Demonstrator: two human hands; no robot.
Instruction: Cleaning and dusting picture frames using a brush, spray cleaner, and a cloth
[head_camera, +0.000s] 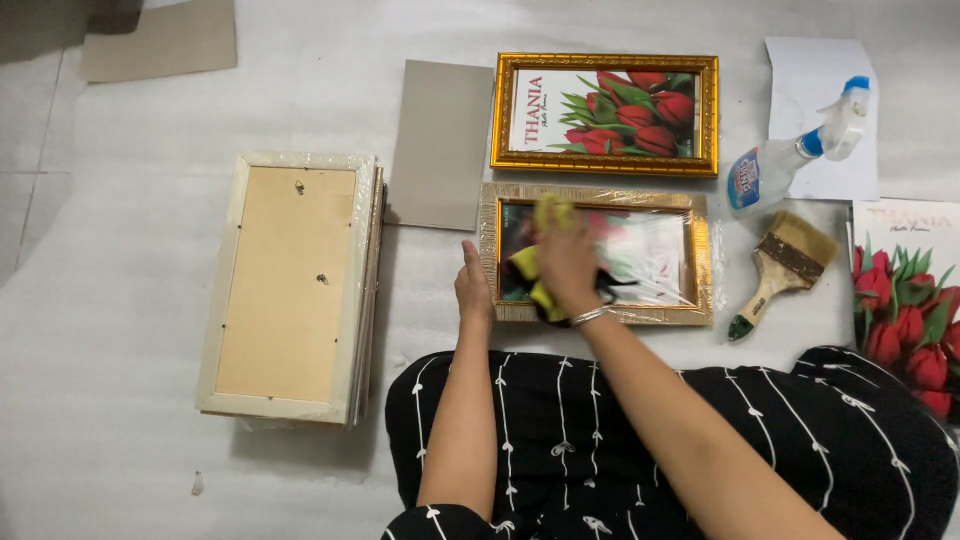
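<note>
Centrally, a gold picture frame (700, 262) lies flat on the pale floor sheet (120, 460), its glass face up and catching glare. Right hand (568, 268) rests on the glass, fingers closed over a yellow and black cloth (547, 212) that is blurred by motion. Left hand (473, 288) lies open and flat, fingers together, pressed along the frame's left outer edge; it grips nothing. A metal bangle (590, 316) circles the right wrist. Just beyond the frame's far edge lies a second gold frame (606, 115) showing red tulips, close beside it but apart. A grey backing board (441, 145) lies to the left of both, its lower right corner near the worked frame's upper left corner. Further left, well apart, a stack of frames (288, 285) lies face down, wrapped in clear film. To the right, near the worked frame's right edge, lie a paintbrush (783, 272) and a spray bottle (792, 158) resting partly on white paper (812, 80). A tulip print (905, 300) lies at the right margin. Open floor remains at the left and lower left.
</note>
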